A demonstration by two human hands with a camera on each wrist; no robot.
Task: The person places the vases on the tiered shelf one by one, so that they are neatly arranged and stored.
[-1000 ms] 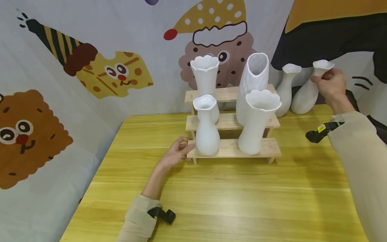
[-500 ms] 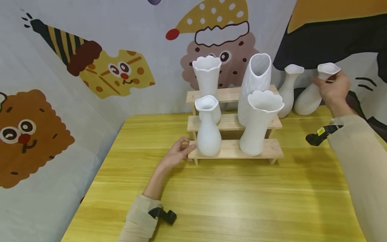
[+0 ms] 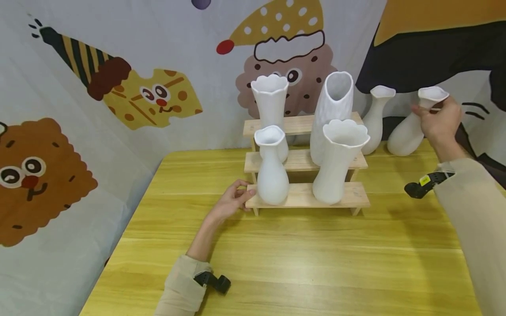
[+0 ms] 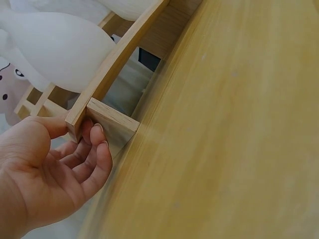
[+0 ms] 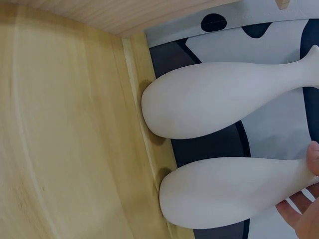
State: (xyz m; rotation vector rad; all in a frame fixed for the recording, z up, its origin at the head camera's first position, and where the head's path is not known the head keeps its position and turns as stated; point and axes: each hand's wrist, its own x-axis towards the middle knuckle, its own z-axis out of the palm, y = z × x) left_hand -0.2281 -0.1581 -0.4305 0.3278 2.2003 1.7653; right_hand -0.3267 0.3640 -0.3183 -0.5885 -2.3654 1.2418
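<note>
My right hand [image 3: 442, 120] grips a white narrow-necked vase [image 3: 405, 136] by its neck, near the flared rim. In the head view this vase leans to the right; the right wrist view shows its base at the table's back edge. Just left of it, and apart, stands a similar white vase [image 5: 204, 99]. My left hand [image 3: 229, 202] holds the left end of the lowest board of a three-step wooden stand [image 3: 301, 195]. In the left wrist view the thumb lies on the board and the other fingers curl beside the leg [image 4: 112, 117].
On the stand are several white vases: a slim one [image 3: 272, 180] and a scalloped one [image 3: 336, 162] in front, a tall slant-mouthed one [image 3: 324, 118] and a fluted one [image 3: 270, 103] behind. A printed cloth [image 3: 213, 79] hangs behind the wooden table [image 3: 276, 263].
The right hand and the gripped vase have moved slightly right and nearer, widening the gap to the neighbouring vase. The left hand stays on the stand.
</note>
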